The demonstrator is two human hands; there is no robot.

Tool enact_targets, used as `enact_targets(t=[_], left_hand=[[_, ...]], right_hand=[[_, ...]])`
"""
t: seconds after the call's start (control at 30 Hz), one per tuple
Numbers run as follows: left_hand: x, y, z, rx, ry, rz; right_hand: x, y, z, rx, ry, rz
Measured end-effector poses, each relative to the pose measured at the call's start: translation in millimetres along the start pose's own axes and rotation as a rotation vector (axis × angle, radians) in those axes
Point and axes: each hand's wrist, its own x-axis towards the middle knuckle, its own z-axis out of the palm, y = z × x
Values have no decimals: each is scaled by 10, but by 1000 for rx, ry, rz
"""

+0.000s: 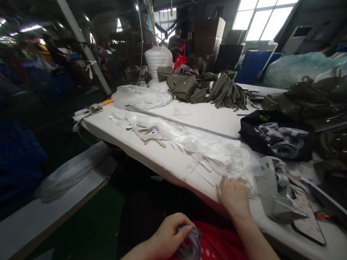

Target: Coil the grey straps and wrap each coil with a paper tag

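Note:
My left hand (173, 233) is low in front of the red clothing on my lap, its fingers closed round a coiled strap in clear plastic (193, 243). At the near table edge, my right hand (234, 196) has its fingers curled over a flat greyish-tan piece (222, 181), most of it hidden. Just beyond that hand lie crumpled white plastic film (200, 144) and several paper strips (204, 175). To its right stands a pale grey tabletop machine (271, 191), possibly a tape dispenser.
A black bag (249, 126) holds several plastic-wrapped coils (284, 148). A long grey bar (181, 122) crosses the white table (151, 159). Dark olive bags (184, 88) and a bundle of straps (227, 92) lie at the back. Another person (175, 41) stands far off.

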Motion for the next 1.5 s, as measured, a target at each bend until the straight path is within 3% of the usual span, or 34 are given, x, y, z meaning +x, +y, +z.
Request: enact_targets(t=[0.23,0.47,0.57,0.7,0.87,1.1,1.27,1.5], left_hand=[[46,96,-35,34,31,70],[-10,4,-128,43,40,-1],[-25,19,-124,60,49,-9],[-26,49,-123,60,56,-26],[-43,31,-128,62,70,-32],[-38,-56,-104,38,76,-12],[-40,-36,-103,50,86,0],[-70,-18,-112,50,105,0]], right_hand=[[98,-21,44,9,-22,18],[83,-79,60,76,44,26],[95,-222,92,161,92,-66],[190,-368,156,175,62,-226],[270,-326,160,160,23,-289],[122,-332,95,163,2,-309],[225,-431,155,290,70,-290],[316,-528,207,301,53,-323]])
